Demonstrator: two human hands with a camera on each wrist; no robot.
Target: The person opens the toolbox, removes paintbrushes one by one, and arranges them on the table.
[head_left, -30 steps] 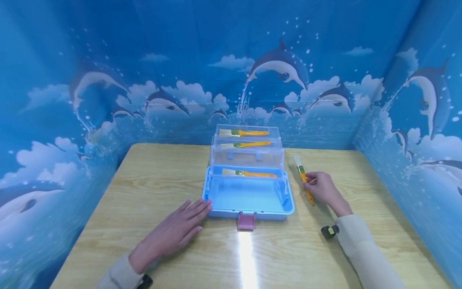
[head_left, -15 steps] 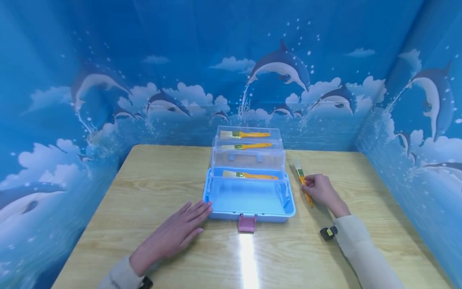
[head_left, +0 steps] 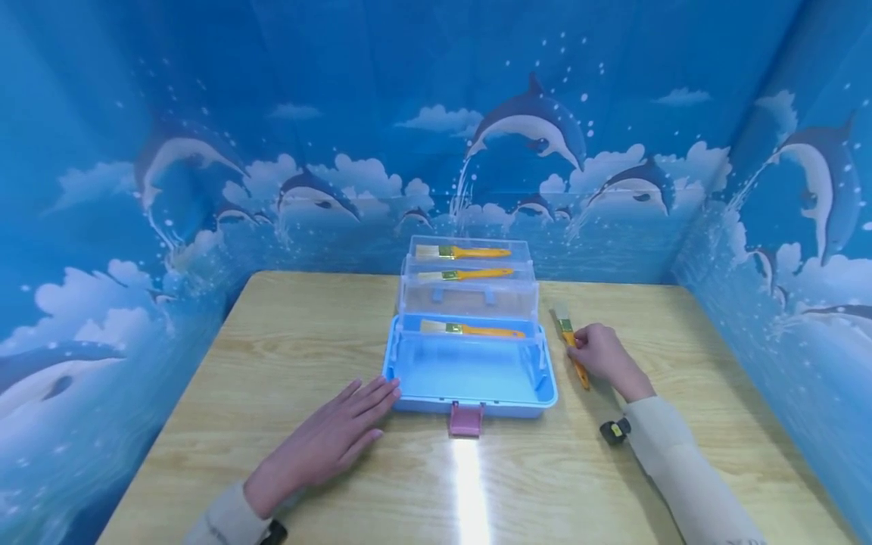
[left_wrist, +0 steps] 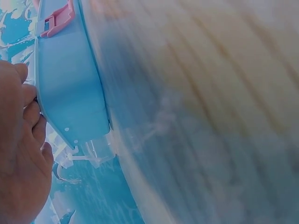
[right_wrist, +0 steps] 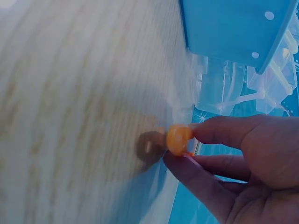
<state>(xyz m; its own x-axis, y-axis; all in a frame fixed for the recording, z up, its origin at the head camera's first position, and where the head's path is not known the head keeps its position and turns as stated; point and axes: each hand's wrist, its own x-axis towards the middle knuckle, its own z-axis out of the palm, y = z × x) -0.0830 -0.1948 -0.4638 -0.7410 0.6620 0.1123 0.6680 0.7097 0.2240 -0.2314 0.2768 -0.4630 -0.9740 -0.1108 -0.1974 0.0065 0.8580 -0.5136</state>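
To the right of the blue box, my right hand pinches the orange handle of a flat paintbrush between thumb and fingers. Its pale bristles point away from me, and the handle's end shows close over the table in the right wrist view, orange handle. My left hand lies with straight fingers, fingertips at the box's front left corner. Three more paintbrushes lie crosswise in the box's clear stepped trays: a top brush, a middle brush and a lower brush.
The box stands on a wood-grain table, its clear trays raised at the back and a pink latch hanging at the front. A dolphin-printed curtain encloses the back and both sides.
My right hand has shifted slightly left, and the paintbrush's bristle end has come a little nearer to me. My left hand stays at the box corner.
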